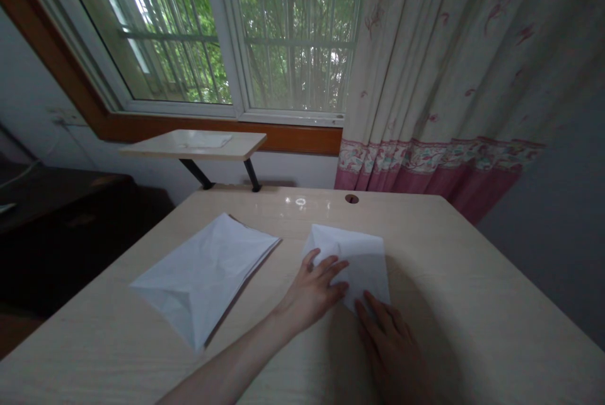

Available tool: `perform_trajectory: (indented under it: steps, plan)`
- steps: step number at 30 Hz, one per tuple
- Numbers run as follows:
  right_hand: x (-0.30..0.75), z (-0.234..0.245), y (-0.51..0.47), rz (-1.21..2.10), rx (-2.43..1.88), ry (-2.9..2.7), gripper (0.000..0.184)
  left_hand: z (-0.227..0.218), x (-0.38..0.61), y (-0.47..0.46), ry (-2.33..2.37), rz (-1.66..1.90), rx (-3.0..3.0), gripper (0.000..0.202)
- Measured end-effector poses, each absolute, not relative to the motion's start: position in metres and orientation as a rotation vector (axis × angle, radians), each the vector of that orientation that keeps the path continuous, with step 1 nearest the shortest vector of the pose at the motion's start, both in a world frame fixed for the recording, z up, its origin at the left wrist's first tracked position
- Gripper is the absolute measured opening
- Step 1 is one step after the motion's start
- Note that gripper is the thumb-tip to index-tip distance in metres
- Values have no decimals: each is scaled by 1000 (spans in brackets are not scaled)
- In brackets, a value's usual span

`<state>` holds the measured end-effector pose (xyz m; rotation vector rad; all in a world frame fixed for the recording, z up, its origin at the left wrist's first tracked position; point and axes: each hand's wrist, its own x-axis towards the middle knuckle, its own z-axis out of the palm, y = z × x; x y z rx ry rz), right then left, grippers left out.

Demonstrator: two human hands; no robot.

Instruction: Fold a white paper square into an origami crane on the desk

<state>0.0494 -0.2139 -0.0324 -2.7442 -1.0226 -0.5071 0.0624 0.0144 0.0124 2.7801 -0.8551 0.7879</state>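
Observation:
A folded sheet of white paper (363, 259) lies flat on the desk in front of me. On its left part rests my left hand (317, 285), fingers spread and pressing on the paper. My right hand (390, 336) lies at the near edge of the same sheet, fingers stretched out, fingertips touching the lower right part. Parts of the paper's left and near edges are hidden under my hands. To the left of it lies a larger stack of creased white paper (212, 266), apart from both hands.
The light wooden desk (472, 304) has a round cable hole (352, 199) near its back edge. A small raised shelf (189, 143) with a white sheet stands at the back left. Behind are a barred window (293, 33) and a curtain (425, 77). Dark furniture (61, 228) stands left.

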Motion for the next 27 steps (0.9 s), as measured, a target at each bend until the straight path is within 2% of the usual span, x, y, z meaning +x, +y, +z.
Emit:
perform_trajectory:
  steps: [6,11,19,27]
  plan:
    - [50,-35,-212,-568,-2710,-1032,42,14,63,14,-733,693,2738,12]
    - [49,-33,-212,-581,-2704,-993,44,23,58,14,-667,530,2732,19]
    - [56,-25,-217,-489,-2625,-1035,40,23,58,14,-611,455,2730,24]
    - [77,10,-214,-287,-2665,-1178,29,18,59,14,-529,506,2717,32]
